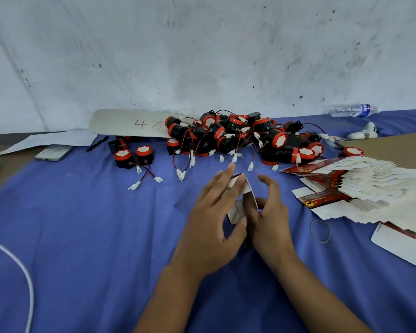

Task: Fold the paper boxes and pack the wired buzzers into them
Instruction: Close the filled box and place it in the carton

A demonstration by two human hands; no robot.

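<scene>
A small white paper box, partly folded, stands between my hands on the blue cloth. My left hand holds it from the left, fingers along its side and thumb at its lower edge. My right hand grips it from the right, thumb on its near face, the other fingers curved and lifted. A heap of black and red wired buzzers with white connectors lies behind, and two more buzzers stand to the left. Flat red and white box blanks fan out at the right.
A rubber band lies right of my hands. A pen, a phone, papers and a board marked 46 sit at back left. A water bottle lies by the wall. A white cable curves at lower left.
</scene>
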